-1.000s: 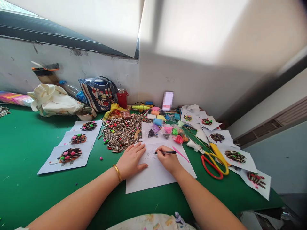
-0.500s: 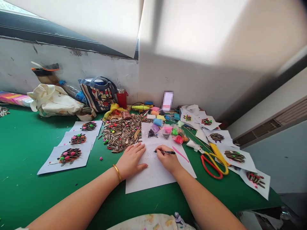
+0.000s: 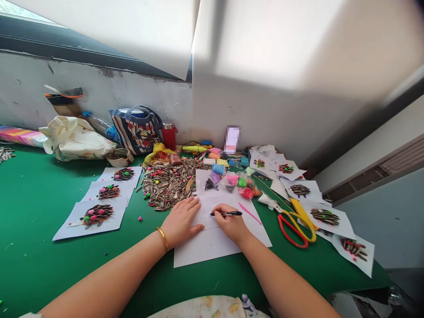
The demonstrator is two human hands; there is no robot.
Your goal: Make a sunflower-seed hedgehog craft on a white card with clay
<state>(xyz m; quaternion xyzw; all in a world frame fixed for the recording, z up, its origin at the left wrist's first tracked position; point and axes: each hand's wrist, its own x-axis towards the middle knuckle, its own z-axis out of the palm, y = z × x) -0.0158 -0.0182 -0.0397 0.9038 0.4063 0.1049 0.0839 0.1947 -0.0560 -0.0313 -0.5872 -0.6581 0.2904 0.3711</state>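
My right hand grips a black pen, its tip down on a white sheet of paper. A faint drawing shows between my two hands, partly hidden by the right one. Flat on the sheet's left side lies my left hand, fingers stretched out and thumb apart, holding nothing. A pink plastic clay tool rests on the paper to the right of the pen. Just beyond my left fingertips spreads a pile of striped sunflower seeds.
Bags of coloured clay lie behind the paper. Scissors with red and yellow handles are at the right. Seed hedgehog pictures stand in rows at left and right. Bags and a red flask line the wall.
The pen and my right hand have shifted slightly left and down over the drawing. My left hand stays in place on the paper.
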